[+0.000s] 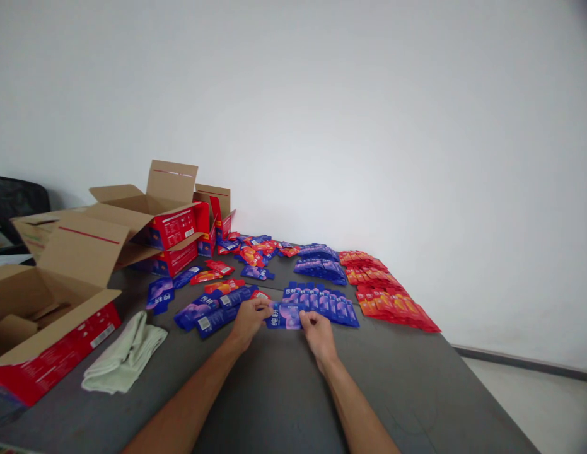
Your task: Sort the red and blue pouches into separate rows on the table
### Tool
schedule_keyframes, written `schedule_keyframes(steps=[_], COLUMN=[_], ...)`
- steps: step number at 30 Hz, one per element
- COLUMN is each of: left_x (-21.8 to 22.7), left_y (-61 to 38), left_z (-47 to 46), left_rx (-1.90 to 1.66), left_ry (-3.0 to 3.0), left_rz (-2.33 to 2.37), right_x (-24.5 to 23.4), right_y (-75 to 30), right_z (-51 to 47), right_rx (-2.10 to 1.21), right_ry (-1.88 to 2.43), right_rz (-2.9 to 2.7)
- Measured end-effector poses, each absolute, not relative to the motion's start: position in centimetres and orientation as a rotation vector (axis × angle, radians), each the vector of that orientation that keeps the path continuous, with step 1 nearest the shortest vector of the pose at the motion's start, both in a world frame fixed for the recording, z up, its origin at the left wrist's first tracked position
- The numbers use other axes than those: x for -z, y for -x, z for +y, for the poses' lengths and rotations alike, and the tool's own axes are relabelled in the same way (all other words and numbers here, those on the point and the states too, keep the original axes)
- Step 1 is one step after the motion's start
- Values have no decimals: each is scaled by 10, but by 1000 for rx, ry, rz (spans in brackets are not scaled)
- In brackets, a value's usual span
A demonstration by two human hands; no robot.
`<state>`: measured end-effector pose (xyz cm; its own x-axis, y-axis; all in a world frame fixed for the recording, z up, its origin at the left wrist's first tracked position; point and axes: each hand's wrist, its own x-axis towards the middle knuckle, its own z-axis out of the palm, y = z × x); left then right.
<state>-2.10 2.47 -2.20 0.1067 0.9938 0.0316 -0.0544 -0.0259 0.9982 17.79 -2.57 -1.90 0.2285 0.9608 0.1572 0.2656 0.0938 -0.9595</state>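
Observation:
Both hands meet at a blue-purple sachet [284, 319] lying on the grey table [284, 391]. My left hand [248, 320] pinches its left edge, fingers curled. My right hand [318, 333] pinches its right edge. The sachet is the near end of an overlapping row of blue sachets [326, 306] running to the right. Beyond it lies a second blue row [319, 263]. Rows of red-orange sachets [388, 293] stretch along the right side. Loose blue and red sachets [212, 296] are scattered left of my left hand.
Open cardboard boxes with red sides stand at the left: a near one [42, 321] and further ones [165, 221]. A folded pale green cloth [125, 356] lies by the near box. A black chair [16, 202] sits far left. A white wall is behind.

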Motion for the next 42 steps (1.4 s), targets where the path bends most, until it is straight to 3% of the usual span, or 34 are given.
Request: schedule_keyframes(steps=[11, 19, 25, 36, 42], left_x=[20, 11, -1, 1, 7], left_y=[23, 21, 25, -36, -101], left_z=[27, 25, 25, 0, 1], left_rx=[-1232, -1274, -1275, -1083, -1190], left_ry=[-1206, -1073, -1152, -947, -1068], left_rz=[1067, 1187, 1179, 1043, 1002], right_x=[11, 15, -2, 6, 9], right_y=[-178, -176, -181, -200, -215], right_z=[-28, -28, -42, -35, -24], right_rx=[-1047, -1122, -1156, -955, -878], right_ry=[1182, 1257, 1311, 1301, 1313], right_rz=[-1113, -1027, -1365, -992, -863])
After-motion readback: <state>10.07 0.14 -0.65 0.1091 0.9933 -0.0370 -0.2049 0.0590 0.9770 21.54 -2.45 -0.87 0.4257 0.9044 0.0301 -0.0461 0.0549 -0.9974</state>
